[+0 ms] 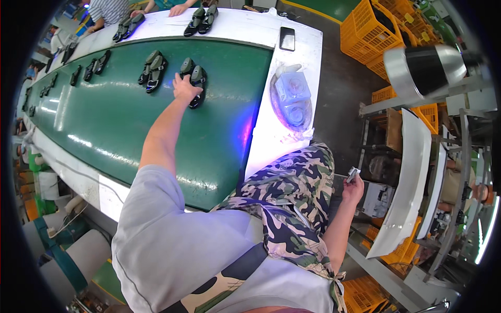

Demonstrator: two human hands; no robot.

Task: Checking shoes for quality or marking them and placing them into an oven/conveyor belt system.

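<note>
My left arm reaches out over the green conveyor belt [125, 120]. My left hand [186, 89] is at a pair of glossy black shoes [198, 76] with grey insoles, its thumb on the right shoe and its fingers round the left one. Just left of it lies another such pair of shoes [153, 72]. Low at my right side, away from the belt, my right hand [353, 189] pinches a small silvery-white piece [353, 173], whose kind is too small to make out.
More shoes [97, 63] lie farther along the belt, and pairs [201, 21] stand on its white border [240, 20]. A phone [287, 39] and a plastic-wrapped blue box [293, 87] rest on the end ledge. Yellow crates [369, 36], a metal rack and co-workers surround the line.
</note>
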